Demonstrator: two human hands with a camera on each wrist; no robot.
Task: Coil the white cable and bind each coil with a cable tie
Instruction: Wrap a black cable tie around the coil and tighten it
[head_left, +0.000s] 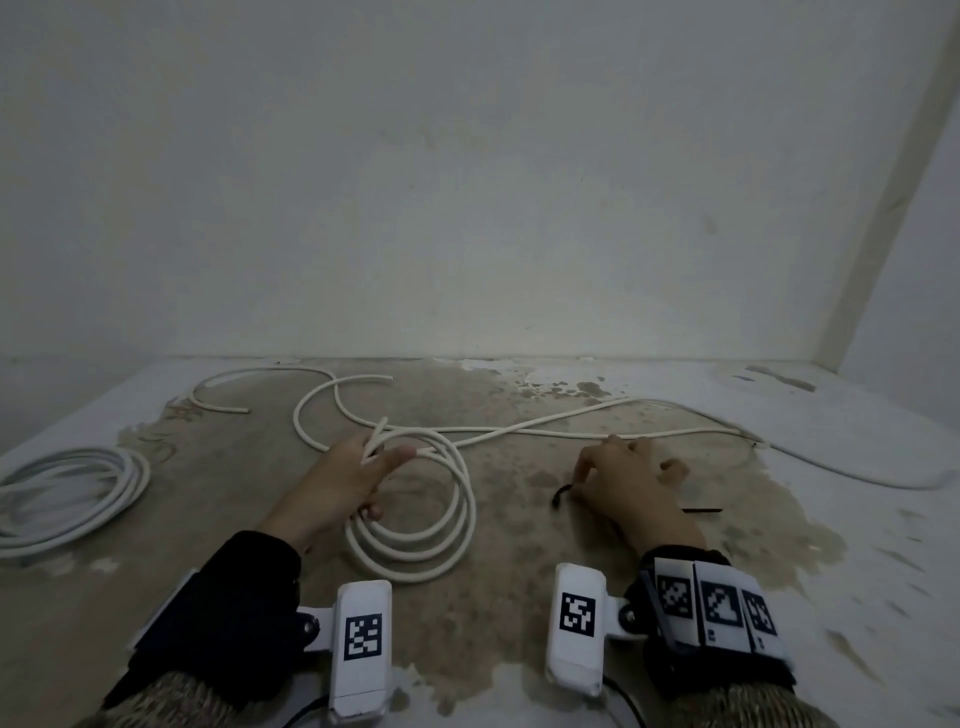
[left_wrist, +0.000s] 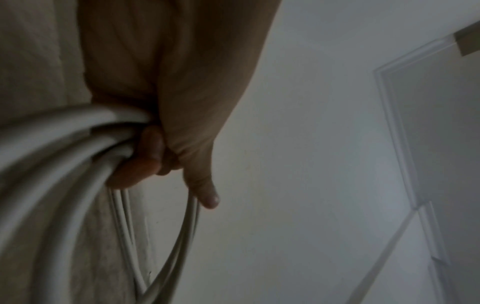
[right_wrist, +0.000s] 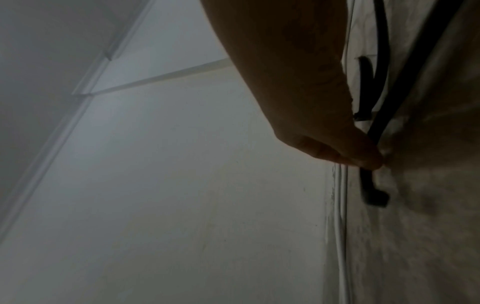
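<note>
At the far left a finished bundle of pale grey-white cable (head_left: 72, 493) lies on the worn, stained floor (head_left: 519, 597), well apart from the hands. The left hand (head_left: 353, 478) grips several round loops of the white cable (head_left: 415, 519), whose loose length trails off right along the floor. The right hand (head_left: 623, 488) rests on the floor, fingertips pinching a thin black cable tie (right_wrist: 451, 197); another black tie (head_left: 701, 510) lies just beside it.
</note>
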